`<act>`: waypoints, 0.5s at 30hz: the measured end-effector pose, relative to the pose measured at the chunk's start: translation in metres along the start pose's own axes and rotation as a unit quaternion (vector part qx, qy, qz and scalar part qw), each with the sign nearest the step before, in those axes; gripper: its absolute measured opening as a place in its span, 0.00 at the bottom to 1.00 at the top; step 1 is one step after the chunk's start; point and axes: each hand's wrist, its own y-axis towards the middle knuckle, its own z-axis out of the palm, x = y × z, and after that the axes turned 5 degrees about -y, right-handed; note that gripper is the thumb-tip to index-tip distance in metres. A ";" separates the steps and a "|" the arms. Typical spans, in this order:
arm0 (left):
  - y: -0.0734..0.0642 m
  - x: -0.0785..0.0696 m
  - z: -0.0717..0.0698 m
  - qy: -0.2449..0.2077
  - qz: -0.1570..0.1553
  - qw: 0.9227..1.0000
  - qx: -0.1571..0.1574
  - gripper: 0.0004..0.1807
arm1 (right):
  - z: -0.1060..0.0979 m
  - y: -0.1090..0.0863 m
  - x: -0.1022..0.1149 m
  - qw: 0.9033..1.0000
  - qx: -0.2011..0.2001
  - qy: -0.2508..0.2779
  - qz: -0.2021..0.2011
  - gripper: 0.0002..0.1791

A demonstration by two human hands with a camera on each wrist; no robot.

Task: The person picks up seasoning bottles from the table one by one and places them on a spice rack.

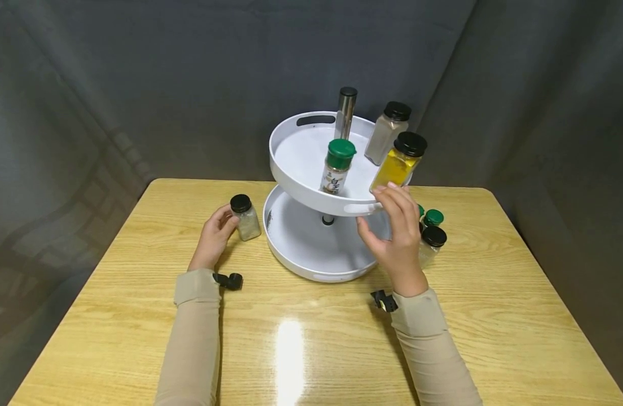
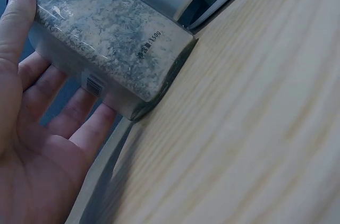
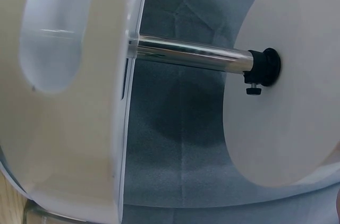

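Observation:
At the left of the head view my left hand (image 1: 214,237) holds a clear black-lidded seasoning jar (image 1: 248,223) beside the two-tier tray. The left wrist view shows the thumb near the jar's lid and the fingers along its other side; pale flaky seasoning (image 2: 114,27) fills it. Its base is at the tabletop; I cannot tell if they touch. My right hand (image 1: 400,237) grips the upper tray (image 1: 311,194) at its front right rim, fingers above and thumb below. Right by those fingertips stands a yellow spice jar (image 1: 396,168). Only a sliver of that hand enters the right wrist view.
The upper tray also carries a green-capped shaker (image 1: 336,169) and a greyish jar (image 1: 387,135) around the metal pole (image 1: 347,113). Below is the lower tray (image 1: 311,254). Right of it, partly hidden, stand a black-lidded jar (image 1: 433,239) and green-capped bottles (image 1: 433,217).

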 end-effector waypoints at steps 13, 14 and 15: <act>-0.013 -0.030 0.009 0.005 0.027 1.000 -0.015 0.27 | 0.000 0.000 0.001 1.000 0.001 -0.002 0.001 0.24; -0.014 -0.032 0.009 0.005 0.026 1.000 -0.015 0.27 | 0.000 0.000 0.001 1.000 0.002 -0.002 0.002 0.24; -0.014 -0.032 0.009 0.004 0.025 1.000 -0.015 0.27 | 0.000 0.000 0.001 1.000 0.003 -0.002 0.003 0.24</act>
